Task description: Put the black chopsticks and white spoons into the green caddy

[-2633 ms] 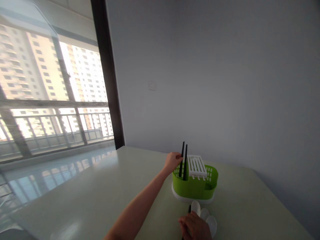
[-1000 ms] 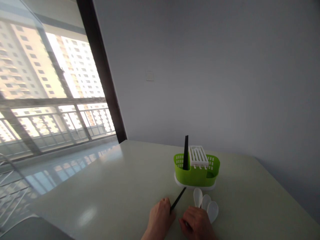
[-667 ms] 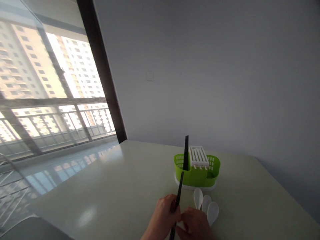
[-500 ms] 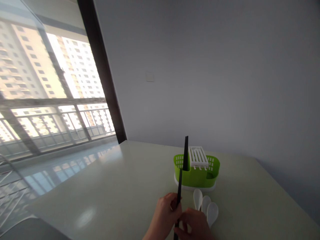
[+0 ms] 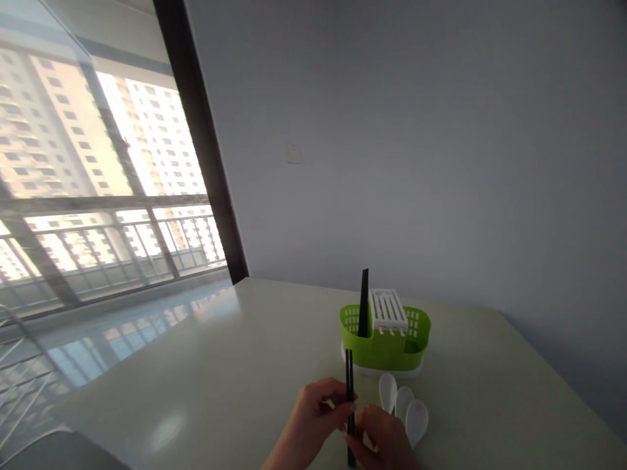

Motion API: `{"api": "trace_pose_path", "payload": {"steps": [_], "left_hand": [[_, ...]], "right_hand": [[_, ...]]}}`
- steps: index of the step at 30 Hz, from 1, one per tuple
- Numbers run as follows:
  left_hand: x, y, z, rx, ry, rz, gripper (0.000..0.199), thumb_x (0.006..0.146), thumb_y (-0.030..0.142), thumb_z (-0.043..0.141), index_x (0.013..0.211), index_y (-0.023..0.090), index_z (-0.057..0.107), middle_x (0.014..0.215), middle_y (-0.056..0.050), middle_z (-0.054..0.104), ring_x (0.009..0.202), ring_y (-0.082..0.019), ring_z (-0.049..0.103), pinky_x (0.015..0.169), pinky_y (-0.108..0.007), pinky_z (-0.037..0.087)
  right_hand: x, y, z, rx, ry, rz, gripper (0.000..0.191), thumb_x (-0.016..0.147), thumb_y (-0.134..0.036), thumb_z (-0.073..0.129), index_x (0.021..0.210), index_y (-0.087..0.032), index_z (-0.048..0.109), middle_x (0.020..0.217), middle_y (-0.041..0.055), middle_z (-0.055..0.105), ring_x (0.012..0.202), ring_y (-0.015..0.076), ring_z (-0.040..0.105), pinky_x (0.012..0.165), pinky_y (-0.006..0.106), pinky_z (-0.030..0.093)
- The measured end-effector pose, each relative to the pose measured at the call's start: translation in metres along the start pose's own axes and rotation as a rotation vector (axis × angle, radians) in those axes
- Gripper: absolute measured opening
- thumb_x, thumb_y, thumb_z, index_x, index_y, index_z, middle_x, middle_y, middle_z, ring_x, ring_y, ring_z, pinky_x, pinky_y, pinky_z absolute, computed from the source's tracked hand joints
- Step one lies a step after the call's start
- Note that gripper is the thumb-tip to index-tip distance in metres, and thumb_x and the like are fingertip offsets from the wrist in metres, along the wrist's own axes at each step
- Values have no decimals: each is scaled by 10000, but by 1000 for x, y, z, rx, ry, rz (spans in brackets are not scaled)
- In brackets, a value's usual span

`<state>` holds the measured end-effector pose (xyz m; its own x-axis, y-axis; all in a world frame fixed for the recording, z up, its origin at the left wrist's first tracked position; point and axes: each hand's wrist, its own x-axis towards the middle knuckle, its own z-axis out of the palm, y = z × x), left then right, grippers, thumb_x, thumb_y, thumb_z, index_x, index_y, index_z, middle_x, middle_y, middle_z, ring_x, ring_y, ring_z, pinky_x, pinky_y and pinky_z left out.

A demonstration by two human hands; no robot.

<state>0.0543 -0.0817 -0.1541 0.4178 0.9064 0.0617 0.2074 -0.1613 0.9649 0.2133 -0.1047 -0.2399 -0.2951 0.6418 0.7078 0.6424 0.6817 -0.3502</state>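
Observation:
A pair of black chopsticks (image 5: 349,375) stands nearly upright in front of me, a thin gap showing between the upper ends. My left hand (image 5: 321,414) pinches the pair around its middle, while the fingers of my right hand (image 5: 379,436) close on it lower down. Just beyond is a green utensil holder (image 5: 379,352) with a white slatted top (image 5: 388,309) and a white base. More black chopsticks (image 5: 363,303) lean inside its left compartment. Three white spoons (image 5: 388,390) lie beside my right hand, which hides part of their handles.
The holder and spoons rest on a pale, glossy table (image 5: 245,365) that meets a grey wall (image 5: 392,163). On the left are a large window (image 5: 112,196) and a white metal rack (image 5: 24,372). A dark grey rounded object (image 5: 63,450) fills the lower left corner.
The chopsticks between my hands have come down and toward me, and their upper ends now show apart. My left hand has shifted slightly left. Holder and spoons stay put.

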Motion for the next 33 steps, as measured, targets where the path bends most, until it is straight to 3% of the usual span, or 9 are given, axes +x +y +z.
{"api": "trace_pose_path", "payload": {"steps": [4,7,10,13,17,21,26,33], "left_hand": [[1,15,-13,114,27,82,191,721,311,610,778,153,700,719,-31,655,571,-97,561,531,-186,470],[15,43,-35,148,154,188,236,732,366,615,800,157,701,692,-23,654,567,-106,569,522,-198,478],[47,73,-56,97,318,315,294,713,398,633,851,146,696,728,-23,669,556,-110,577,539,-230,515],[92,87,-64,83,403,428,326,714,400,627,877,125,690,773,-37,677,601,-121,596,558,-242,533],[151,74,-54,241,353,412,301,738,374,595,882,127,687,764,-43,682,663,-129,612,584,-216,516],[185,47,-40,366,265,325,228,740,321,581,817,132,682,694,-22,671,606,-112,602,554,-196,488],[200,23,-31,403,224,283,176,726,281,580,737,130,671,628,6,650,569,-107,595,522,-185,459],[205,15,-24,452,181,246,175,728,241,576,797,123,684,682,-2,672,567,-106,598,531,-191,456]], "right_hand": [[0,3,-1,9,20,3,92,823,-259,504,749,-218,539,623,-30,567,577,119,532,548,214,364],[0,4,-7,9,-9,49,88,798,-189,499,853,-214,563,649,-25,575,591,123,534,556,214,374],[1,8,-10,-31,2,30,106,808,-156,479,847,-207,564,642,-18,567,588,121,527,556,209,377],[2,13,-7,-85,33,-36,114,799,-131,474,794,-210,555,610,-22,556,569,116,518,555,206,372],[1,20,4,-182,84,-125,130,765,-109,474,713,-218,522,545,-38,529,511,107,497,516,207,341],[-2,27,16,-246,156,-159,145,774,-131,459,671,-225,496,498,-44,506,468,108,481,485,210,323],[-4,31,23,-241,180,-188,143,771,-134,475,663,-225,498,483,-49,520,441,98,481,483,195,344],[-5,30,25,-277,183,-190,134,775,-173,501,651,-226,499,473,-48,518,446,105,499,460,198,330]]}}
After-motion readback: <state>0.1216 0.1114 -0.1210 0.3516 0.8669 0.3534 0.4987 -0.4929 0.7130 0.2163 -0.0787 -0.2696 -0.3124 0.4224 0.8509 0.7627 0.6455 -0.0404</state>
